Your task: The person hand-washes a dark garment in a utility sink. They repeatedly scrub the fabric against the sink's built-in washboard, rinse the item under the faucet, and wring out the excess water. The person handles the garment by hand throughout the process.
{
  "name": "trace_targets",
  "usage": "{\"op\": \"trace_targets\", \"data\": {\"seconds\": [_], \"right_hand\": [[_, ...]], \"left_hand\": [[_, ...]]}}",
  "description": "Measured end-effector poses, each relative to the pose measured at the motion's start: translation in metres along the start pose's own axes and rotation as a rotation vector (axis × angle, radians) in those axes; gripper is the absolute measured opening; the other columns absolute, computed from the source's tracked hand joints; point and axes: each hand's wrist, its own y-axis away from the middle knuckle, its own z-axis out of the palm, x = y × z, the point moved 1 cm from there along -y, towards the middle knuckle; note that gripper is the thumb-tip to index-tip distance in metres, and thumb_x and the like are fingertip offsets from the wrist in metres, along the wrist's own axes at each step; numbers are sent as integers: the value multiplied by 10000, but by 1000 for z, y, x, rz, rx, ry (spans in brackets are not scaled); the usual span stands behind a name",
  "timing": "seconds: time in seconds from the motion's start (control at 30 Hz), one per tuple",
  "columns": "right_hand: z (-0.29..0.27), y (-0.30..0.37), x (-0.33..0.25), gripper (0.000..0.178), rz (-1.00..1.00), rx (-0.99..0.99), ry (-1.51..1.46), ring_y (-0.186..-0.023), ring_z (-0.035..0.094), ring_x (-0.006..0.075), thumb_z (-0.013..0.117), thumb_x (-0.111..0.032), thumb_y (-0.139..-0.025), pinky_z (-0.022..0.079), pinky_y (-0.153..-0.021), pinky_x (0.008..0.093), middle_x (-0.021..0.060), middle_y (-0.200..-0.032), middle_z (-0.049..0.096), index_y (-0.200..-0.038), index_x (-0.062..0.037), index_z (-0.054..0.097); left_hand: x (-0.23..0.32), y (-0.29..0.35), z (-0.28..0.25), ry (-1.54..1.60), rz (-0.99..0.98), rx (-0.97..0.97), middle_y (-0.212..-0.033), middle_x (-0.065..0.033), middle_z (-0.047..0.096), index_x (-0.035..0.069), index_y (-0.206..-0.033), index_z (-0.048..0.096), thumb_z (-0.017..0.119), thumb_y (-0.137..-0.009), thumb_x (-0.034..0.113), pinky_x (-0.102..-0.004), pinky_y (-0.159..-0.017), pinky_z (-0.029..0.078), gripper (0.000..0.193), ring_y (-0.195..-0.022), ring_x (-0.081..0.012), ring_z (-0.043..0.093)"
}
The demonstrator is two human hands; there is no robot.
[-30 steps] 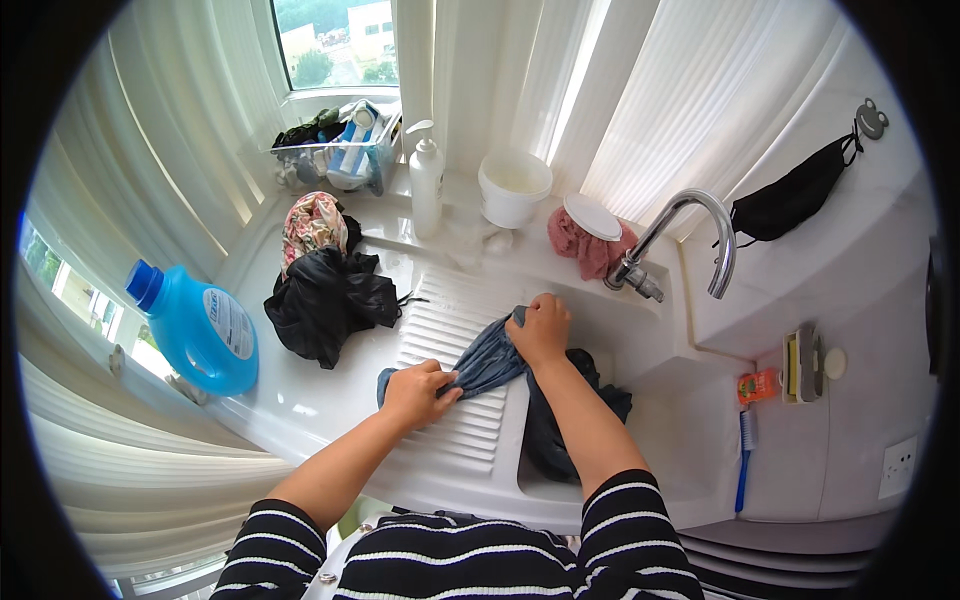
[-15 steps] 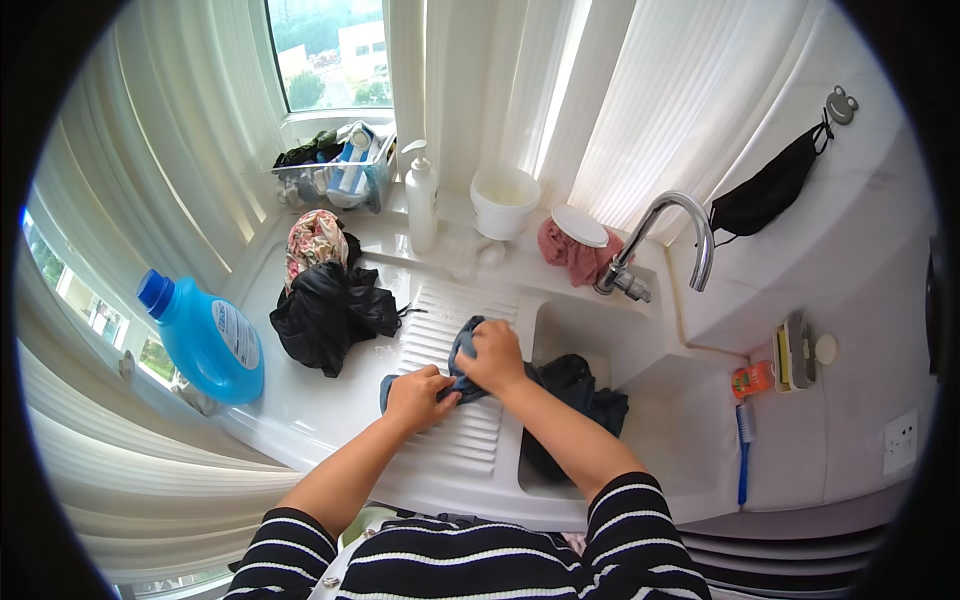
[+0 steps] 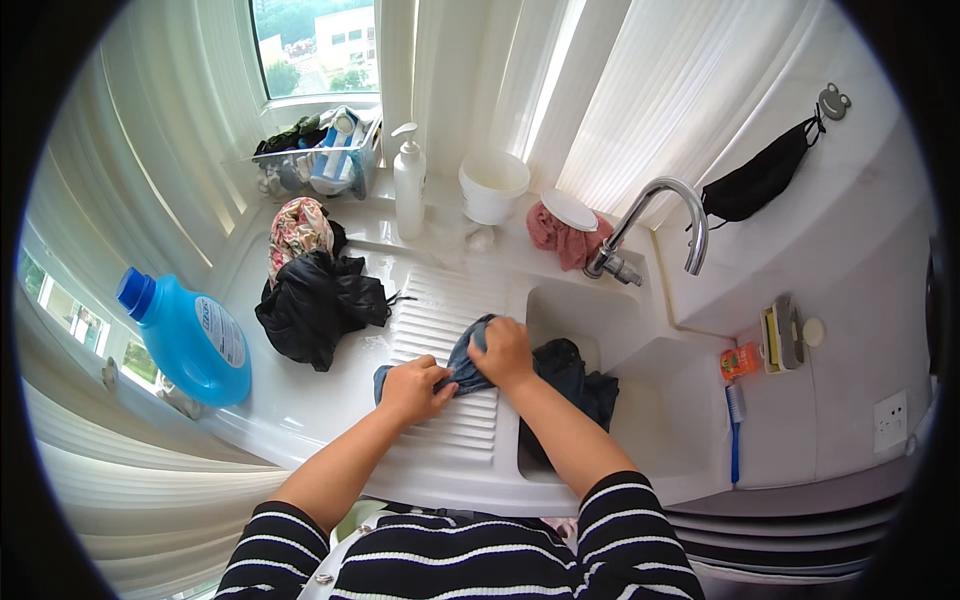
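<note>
The blue garment (image 3: 466,366) lies in the middle of the frame, bunched across the white ribbed washboard (image 3: 468,440). It appears to run on behind the right forearm (image 3: 572,430) into the dark folds (image 3: 590,388) in the basin (image 3: 655,440), right of centre, though the arm hides the join.

The cloth should be soft and limp, giving no stiffness of its own. It is probably wet, so heavier than its bulk suggests, a little slick on the ridges, and hardly fragile. A thick gathered fold is the better place to take hold than a single layer, with the trailing part likely to drag.

The left hand (image 3: 413,389) has its grip closed over the gathered cloth near its left end; the right hand (image 3: 503,352) has its fingers curled onto the upper end, pinching a fold, the thumb's exact place unclear.

The garment looks dusty blue, creased and twisted into a rope-like bunch; the part in the basin is darker, nearly navy. Black cloth (image 3: 318,308) lies on the white surface (image 3: 335,415), left of centre.
</note>
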Motion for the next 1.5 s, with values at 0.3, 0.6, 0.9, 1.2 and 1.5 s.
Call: {"op": "trace_targets", "data": {"seconds": [0.3, 0.6, 0.9, 1.2, 1.5], "right_hand": [[-38, 25, 13, 275, 295, -21, -142, -905, 596, 339, 674, -246, -809, 473, -828, 429, 160, -928, 627, -825, 28, 662], [-233, 102, 61, 289, 1262, 185, -1061, -688, 613, 122, 611, -253, -925, 492, -668, 263, 20, -775, 664, -821, 5, 690], [-445, 79, 85, 289, 952, 296, -829, -697, 620, 123, 599, -249, -935, 504, -696, 254, 55, -799, 670, -901, 23, 692], [-252, 162, 204, 381, 959, -76, -791, -1026, 601, 205, 615, -271, -957, 457, -925, 306, 97, -1092, 664, -1200, 23, 621], [-82, 139, 231, 504, 982, -603, -334, -1077, 596, 396, 625, -341, -931, 490, -883, 422, 241, -1154, 614, -1274, 7, 501]], "left_hand": [[2, 0, 3, -11, 2, 39, -805, -70, 630, 97, -918, 717, 800, -731, 343, -356, -637, 521, 319, -713, -259, 645], [41, -14, 10, 258, 204, -287, -836, -86, 600, 74, -888, 707, 780, -757, 269, -379, -658, 520, 246, -739, -281, 632], [202, -82, 83, 685, 261, -389, -825, -136, 620, 14, -986, 649, 761, -820, 243, -335, -672, 474, 305, -738, -264, 584], [159, -128, 125, 1366, -715, -156, -888, -74, 666, -10, -1033, 614, 631, -935, 225, -279, -685, 516, 255, -763, -148, 631], [77, -142, 227, 604, -808, 105, -1084, -186, 620, -56, -1234, 498, 710, -862, 253, -374, -866, 493, 528, -1021, -288, 617]]}}
